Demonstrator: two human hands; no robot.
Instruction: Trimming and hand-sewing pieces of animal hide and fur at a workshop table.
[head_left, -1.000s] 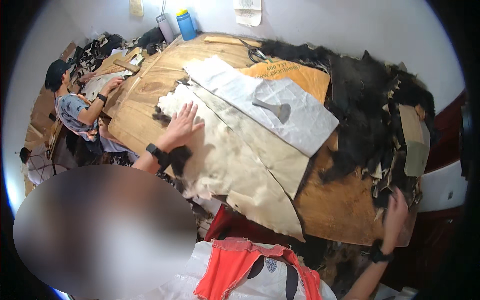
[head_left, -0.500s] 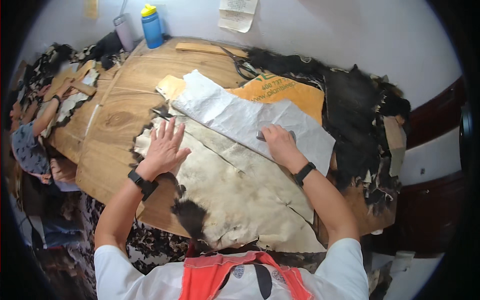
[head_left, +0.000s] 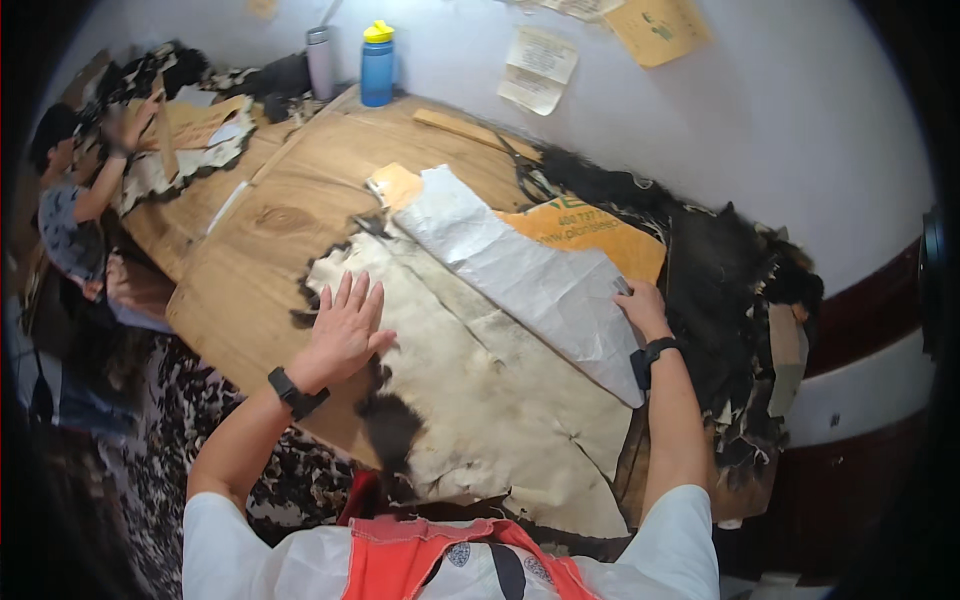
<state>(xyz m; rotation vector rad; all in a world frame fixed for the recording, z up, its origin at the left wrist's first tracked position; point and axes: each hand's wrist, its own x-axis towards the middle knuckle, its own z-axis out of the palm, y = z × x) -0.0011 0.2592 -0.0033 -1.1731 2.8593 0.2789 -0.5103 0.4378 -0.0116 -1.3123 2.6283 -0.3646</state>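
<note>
A pale hide (head_left: 490, 400), fringed with dark fur, is spread flesh side up over the near part of the table. My left hand (head_left: 348, 325) lies flat at its left edge, fingers stretched out and holding nothing. Across the hide's far side rests a white creased pattern sheet (head_left: 510, 265). At the right part of this sheet, my right hand (head_left: 645, 308) is closed around a small grey tool (head_left: 622, 287); the fingers hide most of it, so its kind is unclear. Beyond the sheet is an orange printed piece (head_left: 590, 250), partly covered.
Scissors (head_left: 530, 180) and a wooden strip (head_left: 455, 122) lie near the wall. A blue bottle (head_left: 377, 78) with yellow lid stands beside a pinkish tumbler (head_left: 320, 68). Black fur (head_left: 700, 280) is heaped at the right. At far left a co-worker (head_left: 80, 215) handles a wooden piece over another hide.
My right hand has moved right along the white sheet with the grey tool. My left hand stays by the hide's left edge. The view has shifted; the co-worker's wooden piece is now more upright.
</note>
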